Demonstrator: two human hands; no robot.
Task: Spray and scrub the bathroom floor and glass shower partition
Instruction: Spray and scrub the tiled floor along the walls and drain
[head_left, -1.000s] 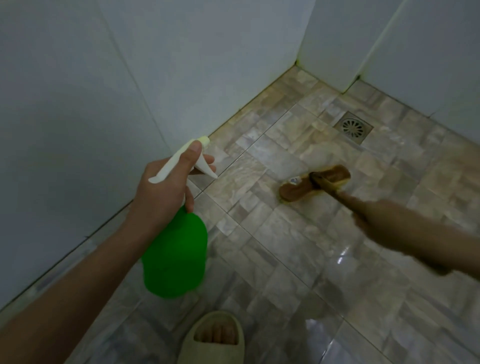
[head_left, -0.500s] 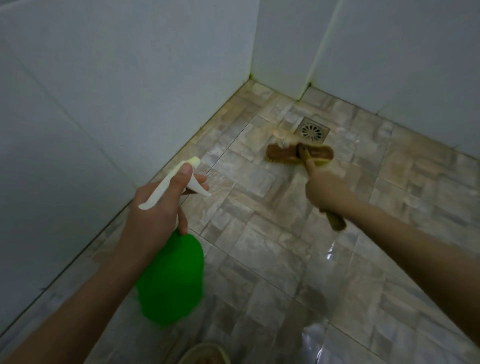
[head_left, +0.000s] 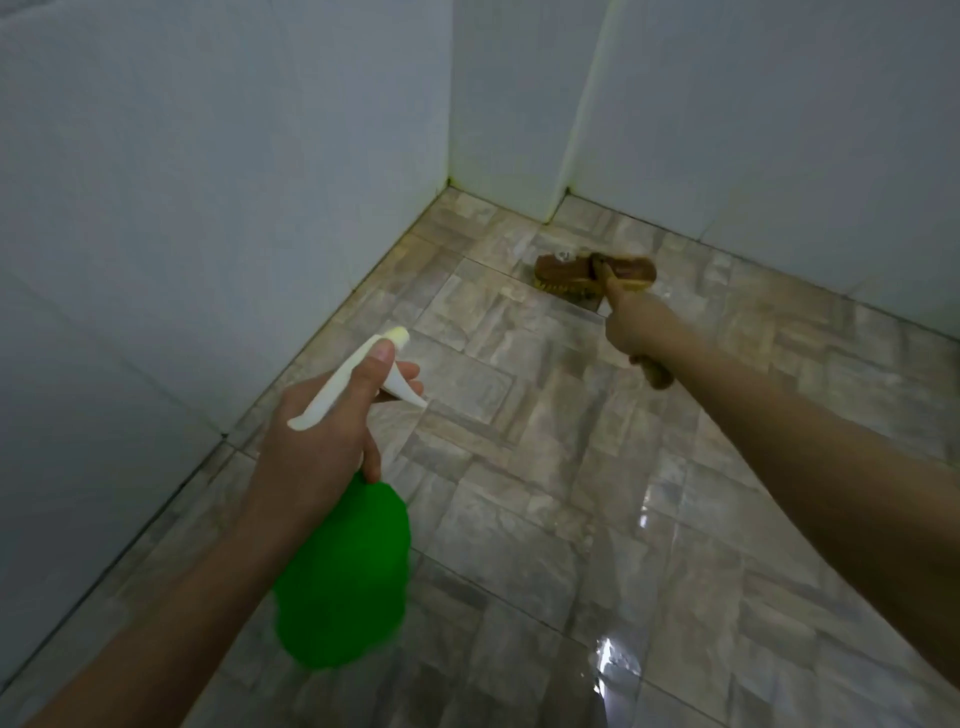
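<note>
One scrub brush lies bristles-down on the tiled floor, near the far corner where the white walls meet. Its wooden handle runs back into the right hand, whose fingers are wrapped round it, and the handle's end sticks out below the fist. One spray bottle, green with a white trigger head, hangs above the floor nearer the camera, on the left. The left hand grips its neck, thumb along the top of the head and fingers curled at the trigger. The nozzle points toward the corner. Two bright reflections show on the wet tiles at lower right.
</note>
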